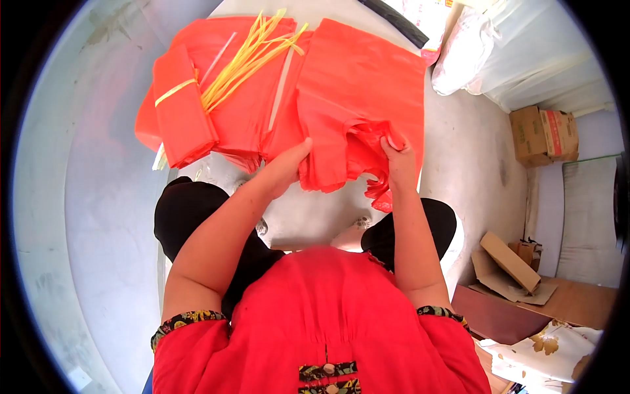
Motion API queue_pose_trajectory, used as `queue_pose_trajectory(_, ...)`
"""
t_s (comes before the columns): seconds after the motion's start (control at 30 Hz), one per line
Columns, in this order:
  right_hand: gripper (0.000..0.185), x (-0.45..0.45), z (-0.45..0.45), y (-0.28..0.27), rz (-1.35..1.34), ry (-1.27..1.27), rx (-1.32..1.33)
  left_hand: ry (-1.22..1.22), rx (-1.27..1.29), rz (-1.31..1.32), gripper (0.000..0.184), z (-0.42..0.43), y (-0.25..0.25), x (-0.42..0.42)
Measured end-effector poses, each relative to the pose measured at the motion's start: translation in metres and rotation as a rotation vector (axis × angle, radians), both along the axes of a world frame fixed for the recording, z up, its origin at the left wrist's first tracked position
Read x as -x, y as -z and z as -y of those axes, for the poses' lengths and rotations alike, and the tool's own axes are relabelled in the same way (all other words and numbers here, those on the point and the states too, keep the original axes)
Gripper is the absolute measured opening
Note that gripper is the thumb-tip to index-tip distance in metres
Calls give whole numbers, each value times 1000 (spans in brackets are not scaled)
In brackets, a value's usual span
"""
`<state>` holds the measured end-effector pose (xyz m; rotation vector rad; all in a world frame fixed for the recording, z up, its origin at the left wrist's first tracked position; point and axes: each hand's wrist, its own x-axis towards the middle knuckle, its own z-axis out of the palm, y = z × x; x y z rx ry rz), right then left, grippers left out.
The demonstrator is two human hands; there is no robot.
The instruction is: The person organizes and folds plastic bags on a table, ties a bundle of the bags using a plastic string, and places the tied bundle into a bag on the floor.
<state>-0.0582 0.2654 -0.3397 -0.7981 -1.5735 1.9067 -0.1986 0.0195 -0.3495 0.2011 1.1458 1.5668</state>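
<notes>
A stack of red plastic carrier bags (367, 72) lies flat in front of me, its handle ends toward my body. My left hand (289, 169) grips the left handle edge of these bags, thumb on top and fingers hidden underneath. At the right handle, my right hand (401, 161) pinches the crumpled red plastic between thumb and fingers. To the left is another pile of red bags (246, 85), with a bunch of yellow tie strips (246, 62) on it. A folded red bundle (184, 121) beside the strips has a yellow band around it.
A dark bar (397, 23) and a white plastic package (464, 49) are at the far right. Cardboard boxes (545, 136) stand by the right wall. An opened carton (508, 266) lies on a brown surface (577, 305) at lower right. My knees are below the work surface.
</notes>
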Motion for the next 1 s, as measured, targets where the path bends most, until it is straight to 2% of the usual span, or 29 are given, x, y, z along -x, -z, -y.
queue_pose_trajectory(0.23, 34, -1, 2, 0, 29, 14, 1, 15, -1, -9, 65, 4, -14, -7)
queue_pose_trajectory(0.33, 30, -2, 3, -2, 51, 21, 1, 146, -14, -21, 66, 9, -2, 0)
queue_pose_trajectory(0.6, 38, -4, 2, 8, 106, -4, -61, 18, 114, -86, 55, 5, 2, -13)
queue_pose_trajectory(0.83, 26, -9, 17, -8, 101, -64, -95, -176, 131, -121, 34, -7, 4, -34)
queue_pose_trajectory(1.0, 20, -12, 16, -5, 196, -101, -103, -264, 94, 78, 36, 12, -18, -19)
